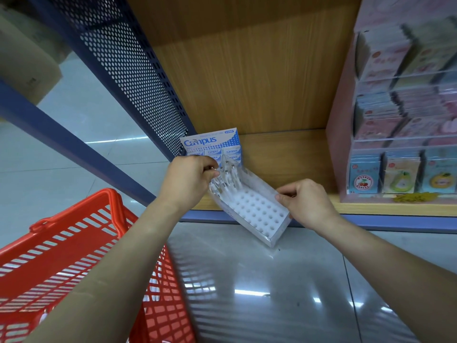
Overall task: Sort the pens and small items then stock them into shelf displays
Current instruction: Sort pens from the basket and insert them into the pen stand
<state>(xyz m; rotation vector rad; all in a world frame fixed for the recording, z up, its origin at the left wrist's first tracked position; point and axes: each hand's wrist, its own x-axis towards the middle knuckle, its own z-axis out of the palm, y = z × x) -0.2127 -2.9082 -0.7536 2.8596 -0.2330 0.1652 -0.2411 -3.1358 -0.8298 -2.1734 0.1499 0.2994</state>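
Note:
A clear acrylic pen display [257, 214] with a white grid of holes sits tilted over the front edge of the wooden shelf [284, 154]. Several white pens [228, 180] stand in its back rows; the front holes hold nothing. My left hand [190, 181] pinches the tops of the pens at the display's back left corner. My right hand [306, 204] grips the display's right wall. A blue and white Campus card [212, 142] stands just behind the pens.
A red plastic basket [81, 256] stands on the floor at lower left. A pink rack of packaged small items [395, 120] fills the shelf's right side. A blue perforated panel [128, 70] bounds the shelf on the left. A cardboard box [22, 63] sits far left.

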